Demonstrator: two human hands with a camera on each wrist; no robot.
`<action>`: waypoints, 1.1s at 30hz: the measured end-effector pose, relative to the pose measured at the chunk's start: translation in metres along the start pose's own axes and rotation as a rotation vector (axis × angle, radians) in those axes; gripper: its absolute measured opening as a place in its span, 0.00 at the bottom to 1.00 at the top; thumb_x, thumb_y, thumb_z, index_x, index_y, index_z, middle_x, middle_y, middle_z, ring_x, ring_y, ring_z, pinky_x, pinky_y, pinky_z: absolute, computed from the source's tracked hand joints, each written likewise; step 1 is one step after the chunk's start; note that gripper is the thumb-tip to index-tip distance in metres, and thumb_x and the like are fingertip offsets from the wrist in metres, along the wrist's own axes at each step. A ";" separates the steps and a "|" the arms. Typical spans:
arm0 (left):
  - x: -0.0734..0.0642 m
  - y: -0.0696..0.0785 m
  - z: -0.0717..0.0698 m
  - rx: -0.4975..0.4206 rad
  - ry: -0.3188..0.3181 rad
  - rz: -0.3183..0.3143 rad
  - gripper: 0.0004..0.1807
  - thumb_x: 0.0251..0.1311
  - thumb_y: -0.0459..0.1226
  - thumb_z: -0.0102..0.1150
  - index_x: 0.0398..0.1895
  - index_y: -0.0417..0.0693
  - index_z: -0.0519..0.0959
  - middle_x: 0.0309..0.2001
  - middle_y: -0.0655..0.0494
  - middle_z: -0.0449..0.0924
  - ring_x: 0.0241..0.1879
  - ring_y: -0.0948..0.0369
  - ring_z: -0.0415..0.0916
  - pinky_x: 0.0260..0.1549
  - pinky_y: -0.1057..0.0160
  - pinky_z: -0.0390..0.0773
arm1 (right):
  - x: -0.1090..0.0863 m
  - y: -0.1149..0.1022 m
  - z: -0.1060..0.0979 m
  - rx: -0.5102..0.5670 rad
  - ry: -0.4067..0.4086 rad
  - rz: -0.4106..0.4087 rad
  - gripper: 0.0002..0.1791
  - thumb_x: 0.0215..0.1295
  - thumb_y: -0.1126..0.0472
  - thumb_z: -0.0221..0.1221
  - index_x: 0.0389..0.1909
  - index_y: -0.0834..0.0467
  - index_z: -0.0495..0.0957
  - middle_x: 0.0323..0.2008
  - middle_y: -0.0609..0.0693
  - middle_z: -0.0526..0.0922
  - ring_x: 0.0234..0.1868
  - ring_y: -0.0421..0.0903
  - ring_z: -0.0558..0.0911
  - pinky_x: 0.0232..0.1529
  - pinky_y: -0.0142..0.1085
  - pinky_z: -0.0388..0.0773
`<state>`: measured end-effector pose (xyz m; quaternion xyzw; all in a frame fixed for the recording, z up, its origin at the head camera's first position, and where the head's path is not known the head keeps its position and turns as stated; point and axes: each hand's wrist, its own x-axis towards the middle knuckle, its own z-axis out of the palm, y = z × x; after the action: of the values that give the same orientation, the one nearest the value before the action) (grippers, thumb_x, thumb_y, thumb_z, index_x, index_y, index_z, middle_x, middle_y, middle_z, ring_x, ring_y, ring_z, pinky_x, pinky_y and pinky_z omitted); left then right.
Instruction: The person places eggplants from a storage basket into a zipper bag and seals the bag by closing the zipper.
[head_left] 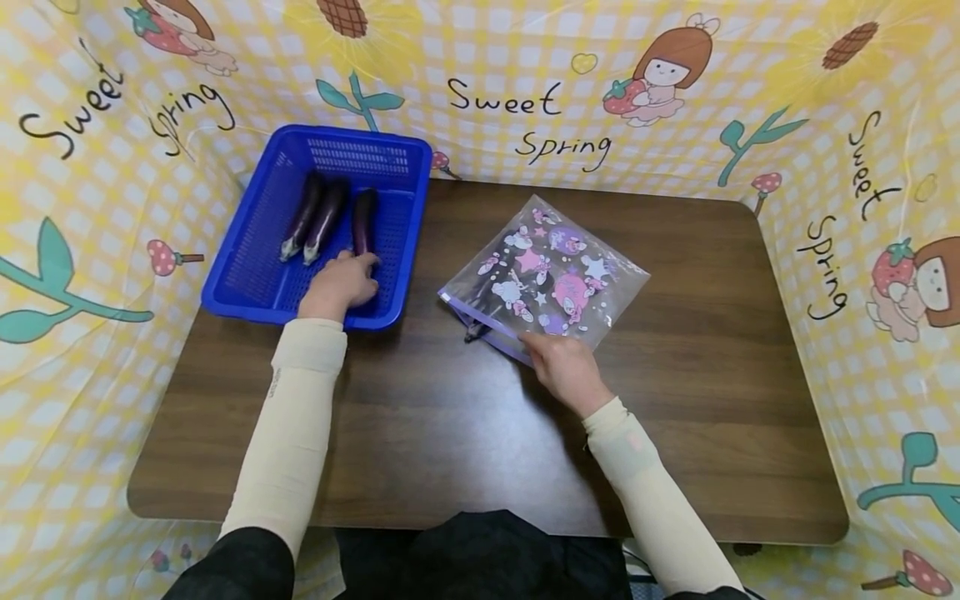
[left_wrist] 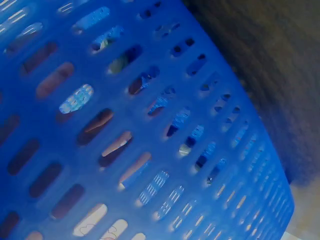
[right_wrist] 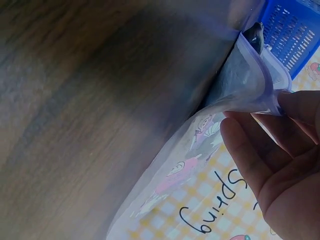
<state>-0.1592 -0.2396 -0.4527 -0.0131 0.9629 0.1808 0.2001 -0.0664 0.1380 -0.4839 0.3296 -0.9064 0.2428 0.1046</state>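
Observation:
My left hand (head_left: 340, 285) reaches into the blue basket (head_left: 251, 250), its fingers closed about the near end of a dark purple eggplant (head_left: 364, 215). Two more eggplants, one eggplant (head_left: 302, 212) and another eggplant (head_left: 327, 218), lie side by side to its left. Over the table, my right hand (head_left: 564, 367) pinches the lilac zip edge of a clear printed bag (head_left: 540, 275) between thumb and fingers. The bag's mouth stands parted in the right wrist view, with a dark stem end (head_left: 474, 333) showing at it. Basket wall (left_wrist: 150, 125) fills most of the left wrist view, hiding the grasp.
The brown wooden table (head_left: 712, 400) holds the basket at its back left and the bag near the middle. Yellow checked cloth (head_left: 495, 50) with printed figures walls in the back and both sides.

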 end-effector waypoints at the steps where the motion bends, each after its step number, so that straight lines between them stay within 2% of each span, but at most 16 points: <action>1: 0.001 -0.001 0.001 0.006 0.024 0.006 0.21 0.66 0.36 0.46 0.62 0.49 0.74 0.60 0.32 0.67 0.59 0.34 0.65 0.53 0.33 0.67 | 0.000 0.000 0.000 -0.001 0.000 0.003 0.13 0.63 0.69 0.65 0.48 0.61 0.84 0.39 0.58 0.88 0.34 0.55 0.87 0.35 0.48 0.83; 4: 0.001 -0.003 0.002 0.012 0.075 0.017 0.09 0.64 0.34 0.43 0.40 0.46 0.74 0.43 0.38 0.72 0.45 0.41 0.70 0.42 0.41 0.71 | -0.001 0.001 0.000 -0.003 0.002 0.006 0.13 0.63 0.69 0.65 0.48 0.60 0.85 0.39 0.57 0.88 0.34 0.55 0.87 0.34 0.48 0.83; 6: 0.000 -0.004 0.001 0.012 0.092 0.007 0.07 0.64 0.33 0.42 0.33 0.46 0.72 0.39 0.39 0.71 0.41 0.43 0.68 0.38 0.44 0.70 | -0.001 0.001 0.000 -0.007 0.006 0.004 0.12 0.63 0.69 0.65 0.48 0.60 0.85 0.38 0.57 0.88 0.33 0.55 0.87 0.34 0.48 0.82; 7: -0.001 -0.004 0.001 0.008 0.092 0.003 0.07 0.64 0.33 0.42 0.33 0.45 0.72 0.40 0.38 0.71 0.41 0.42 0.69 0.38 0.44 0.70 | -0.002 0.001 0.000 -0.007 0.008 0.004 0.12 0.63 0.69 0.64 0.47 0.60 0.85 0.38 0.57 0.88 0.33 0.55 0.87 0.33 0.48 0.82; 8: -0.001 -0.004 0.001 0.000 0.084 0.003 0.09 0.64 0.33 0.42 0.36 0.45 0.75 0.43 0.36 0.70 0.43 0.41 0.69 0.40 0.43 0.70 | -0.002 0.002 0.000 -0.007 0.009 0.002 0.12 0.63 0.69 0.64 0.47 0.60 0.85 0.38 0.57 0.88 0.33 0.54 0.87 0.33 0.48 0.82; 10: -0.001 -0.003 0.000 -0.008 0.048 0.010 0.14 0.66 0.34 0.43 0.47 0.46 0.79 0.52 0.32 0.68 0.51 0.36 0.68 0.48 0.38 0.70 | -0.002 0.002 0.000 -0.006 0.011 0.003 0.12 0.63 0.69 0.64 0.47 0.60 0.85 0.39 0.56 0.88 0.33 0.54 0.87 0.33 0.47 0.82; 13: 0.002 -0.001 0.001 -0.019 -0.012 0.037 0.23 0.68 0.36 0.45 0.65 0.46 0.76 0.62 0.26 0.61 0.60 0.32 0.64 0.58 0.34 0.65 | -0.003 0.003 0.000 -0.002 0.012 0.005 0.12 0.63 0.69 0.64 0.47 0.60 0.85 0.39 0.56 0.88 0.33 0.54 0.87 0.32 0.47 0.82; 15: 0.003 -0.001 0.001 -0.026 -0.006 0.056 0.24 0.69 0.37 0.46 0.66 0.45 0.75 0.62 0.26 0.61 0.61 0.32 0.65 0.60 0.35 0.64 | -0.003 0.003 0.000 -0.004 0.010 0.007 0.11 0.63 0.69 0.64 0.47 0.60 0.85 0.39 0.56 0.88 0.33 0.54 0.87 0.32 0.47 0.82; 18: 0.003 -0.001 0.000 -0.083 0.080 0.081 0.19 0.70 0.36 0.46 0.60 0.44 0.78 0.56 0.30 0.66 0.56 0.36 0.68 0.57 0.37 0.66 | -0.003 0.003 0.001 -0.006 0.009 0.007 0.11 0.64 0.68 0.64 0.47 0.60 0.85 0.39 0.56 0.88 0.33 0.54 0.87 0.33 0.47 0.82; 22: 0.000 -0.003 -0.002 -0.187 0.299 0.130 0.12 0.73 0.32 0.46 0.51 0.42 0.79 0.51 0.33 0.72 0.54 0.39 0.69 0.55 0.38 0.67 | -0.003 0.004 0.000 -0.004 0.008 0.005 0.12 0.63 0.69 0.64 0.47 0.60 0.85 0.37 0.56 0.88 0.31 0.54 0.87 0.32 0.48 0.82; 25: -0.006 -0.003 -0.006 -0.236 0.464 0.135 0.10 0.73 0.31 0.46 0.47 0.42 0.79 0.49 0.34 0.75 0.53 0.37 0.70 0.53 0.38 0.67 | -0.003 0.006 -0.002 -0.008 0.005 0.007 0.12 0.64 0.68 0.64 0.47 0.60 0.85 0.35 0.56 0.88 0.30 0.54 0.86 0.31 0.48 0.82; 26: -0.010 -0.002 -0.008 -0.252 0.497 0.128 0.11 0.74 0.30 0.46 0.48 0.41 0.79 0.49 0.34 0.75 0.53 0.37 0.70 0.53 0.37 0.67 | -0.004 0.007 -0.002 -0.010 0.004 0.010 0.12 0.64 0.68 0.64 0.47 0.60 0.85 0.35 0.56 0.88 0.29 0.54 0.86 0.31 0.48 0.82; 29: -0.023 0.004 -0.013 -0.313 0.557 0.104 0.10 0.75 0.32 0.46 0.50 0.43 0.77 0.51 0.36 0.75 0.52 0.37 0.71 0.53 0.38 0.67 | -0.005 0.009 -0.003 -0.017 0.000 0.021 0.11 0.64 0.68 0.64 0.47 0.60 0.85 0.34 0.56 0.88 0.29 0.54 0.86 0.30 0.48 0.81; 31: -0.035 0.012 -0.017 -0.380 0.567 0.094 0.10 0.77 0.34 0.46 0.54 0.44 0.73 0.53 0.38 0.76 0.53 0.39 0.72 0.53 0.40 0.68 | -0.006 0.010 -0.004 -0.022 -0.004 0.028 0.11 0.64 0.69 0.64 0.47 0.59 0.85 0.33 0.56 0.88 0.28 0.54 0.86 0.30 0.48 0.81; 33: -0.047 0.022 -0.019 -0.459 0.576 0.111 0.12 0.76 0.35 0.49 0.58 0.44 0.69 0.56 0.41 0.77 0.54 0.42 0.74 0.52 0.43 0.68 | -0.006 0.011 -0.005 -0.024 -0.002 0.032 0.11 0.64 0.68 0.64 0.46 0.59 0.85 0.32 0.56 0.88 0.28 0.54 0.86 0.29 0.48 0.81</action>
<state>-0.1249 -0.2283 -0.4104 -0.0558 0.9133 0.3917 -0.0971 -0.0686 0.1510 -0.4861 0.3139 -0.9146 0.2330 0.1036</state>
